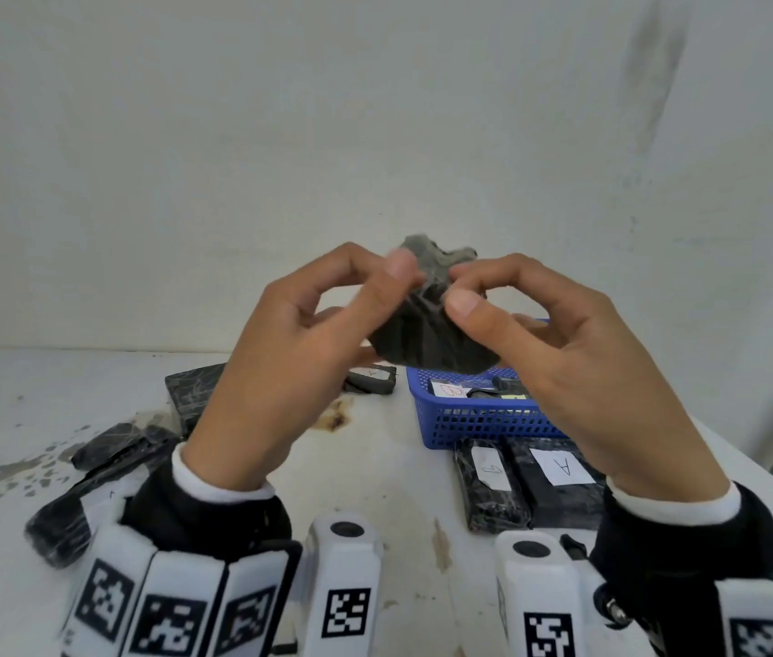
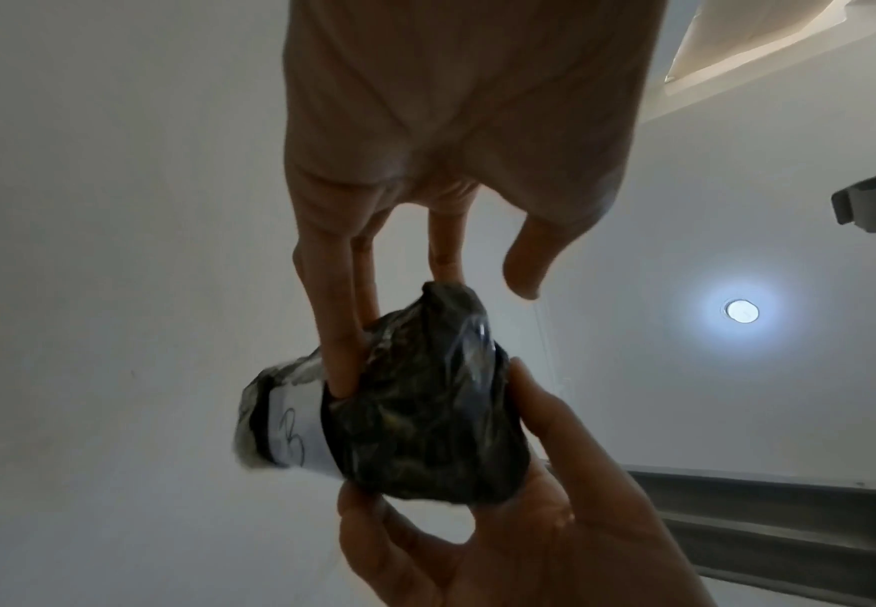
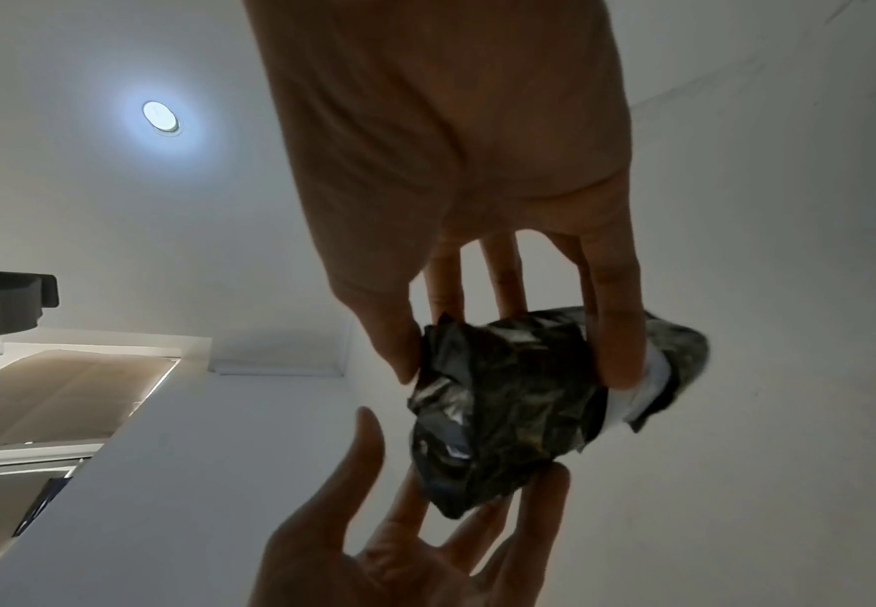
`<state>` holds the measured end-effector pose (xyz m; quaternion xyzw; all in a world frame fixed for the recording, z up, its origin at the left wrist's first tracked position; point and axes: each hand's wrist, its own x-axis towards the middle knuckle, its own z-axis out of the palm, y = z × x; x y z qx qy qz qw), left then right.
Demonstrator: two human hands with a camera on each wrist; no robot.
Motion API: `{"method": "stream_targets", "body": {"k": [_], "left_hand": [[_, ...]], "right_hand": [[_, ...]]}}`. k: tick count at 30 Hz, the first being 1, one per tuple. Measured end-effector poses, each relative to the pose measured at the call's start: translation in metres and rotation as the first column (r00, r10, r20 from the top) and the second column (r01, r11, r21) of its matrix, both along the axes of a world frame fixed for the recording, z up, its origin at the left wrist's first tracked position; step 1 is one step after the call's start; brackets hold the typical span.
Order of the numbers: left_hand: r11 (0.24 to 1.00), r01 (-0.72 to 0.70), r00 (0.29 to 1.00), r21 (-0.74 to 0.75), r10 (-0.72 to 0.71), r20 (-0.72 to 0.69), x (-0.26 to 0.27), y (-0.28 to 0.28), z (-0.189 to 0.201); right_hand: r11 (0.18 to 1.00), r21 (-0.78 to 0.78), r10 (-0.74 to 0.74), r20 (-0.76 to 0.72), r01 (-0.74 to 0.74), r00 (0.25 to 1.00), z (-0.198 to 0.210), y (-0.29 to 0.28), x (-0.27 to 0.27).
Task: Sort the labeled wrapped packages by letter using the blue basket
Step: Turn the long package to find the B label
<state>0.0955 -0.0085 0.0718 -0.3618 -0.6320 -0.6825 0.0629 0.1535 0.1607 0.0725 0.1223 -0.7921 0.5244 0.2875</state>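
A lumpy package wrapped in crinkly black plastic (image 1: pixel 427 324) is held up in the air between both hands, above the white worktop (image 1: pixel 375 467). It is pinched by the left hand (image 1: pixel 280 372) and the right hand (image 1: pixel 578 367), probably so its white label marked B (image 2: pixel 295 435) can be read. The blue plastic basket (image 1: pixel 479 419) waits just below, on the far right, with a B package already inside.

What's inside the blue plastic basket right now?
In the blue plastic basket: a wrapped package with a red B label and further dark packages. The right hand and held black wrapped package cover the rest.
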Motion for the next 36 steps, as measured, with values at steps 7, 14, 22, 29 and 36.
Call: {"method": "stream_targets", "body": {"k": [7,14,22,29,36], "left_hand": [[0.999,-0.042,0.972,-0.009,0.043,0.233,-0.010,-0.001,-0.003],[0.998,-0.053,0.978,-0.046,0.061,0.199,-0.007,0.000,-0.001],[0.996,-0.043,0.986,-0.084,0.056,0.159,-0.007,-0.001,-0.001],[0.993,-0.042,0.994,-0.108,0.052,0.096,-0.007,0.001,-0.003],[0.989,-0.078,0.995,-0.125,0.086,0.055,-0.004,0.002,-0.002]], "right_hand": [[0.995,0.094,0.015,-0.042,-0.011,0.999,-0.003,-0.004,0.003],[1.000,-0.012,0.004,0.072,-0.003,0.997,-0.005,-0.008,-0.001],[0.998,0.025,-0.059,0.130,0.056,0.990,-0.005,-0.008,-0.005],[0.989,0.039,-0.147,0.111,0.144,0.983,-0.009,-0.007,-0.011],[0.987,0.039,-0.157,0.110,0.153,0.982,-0.010,-0.006,-0.013]]}}
